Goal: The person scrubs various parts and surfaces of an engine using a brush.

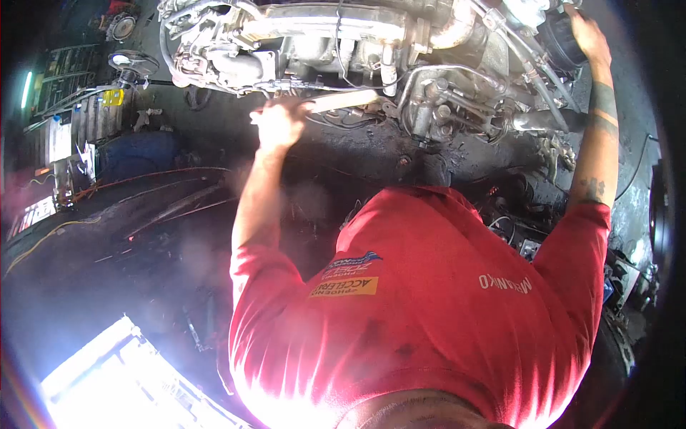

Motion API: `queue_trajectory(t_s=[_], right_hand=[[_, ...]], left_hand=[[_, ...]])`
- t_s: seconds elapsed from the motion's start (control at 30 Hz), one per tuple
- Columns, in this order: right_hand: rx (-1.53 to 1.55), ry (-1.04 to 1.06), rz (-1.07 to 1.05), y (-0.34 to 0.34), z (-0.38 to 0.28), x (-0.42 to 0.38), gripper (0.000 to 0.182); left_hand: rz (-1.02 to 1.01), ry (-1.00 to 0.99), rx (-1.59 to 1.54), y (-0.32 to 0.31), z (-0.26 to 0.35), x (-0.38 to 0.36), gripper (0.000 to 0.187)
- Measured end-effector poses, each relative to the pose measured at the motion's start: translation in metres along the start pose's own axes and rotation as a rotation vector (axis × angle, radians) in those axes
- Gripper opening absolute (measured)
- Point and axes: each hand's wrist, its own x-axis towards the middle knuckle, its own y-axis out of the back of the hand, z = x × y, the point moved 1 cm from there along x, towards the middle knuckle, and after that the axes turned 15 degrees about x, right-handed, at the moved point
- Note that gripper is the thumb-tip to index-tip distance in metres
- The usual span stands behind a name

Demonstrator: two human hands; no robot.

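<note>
A pale wooden handle [344,101] runs rightward out of my left hand [279,125], whose fingers are closed round one end. Glare washes out that hand, so whatever tool head the handle may have cannot be made out. The handle lies across the view just in front of a metal engine [321,28] with pipes and hoses. At the upper right my right hand [590,37] rests on the edge of a black, round part [559,41], its fingers stretched over the top. Part of the fingers is lost in bright light.
Thin metal pipes [532,68] and a dark tube [550,120] run beside my right forearm. A yellow object [113,97] and a blue object [139,154] stand to the left. Cables [153,174] lie on the dark floor. A glaring bright panel [136,379] is at lower left.
</note>
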Motion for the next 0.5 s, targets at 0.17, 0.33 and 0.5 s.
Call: queue_trajectory(t_s=[0.17,0.33,0.5], right_hand=[[-0.093,0.020,-0.027,0.006,-0.012,-0.007,0.051],[-0.022,0.056,-0.009,0.007,-0.013,-0.012,0.052],[-0.648,0.185,-0.335,-0.005,0.016,0.011,0.047]], left_hand=[[-0.136,0.061,0.037,0.009,0.012,0.011,0.022],[-0.057,-0.122,-0.026,0.000,0.018,0.017,0.024],[-0.177,0.037,0.192,0.012,0.064,0.006,0.026]])
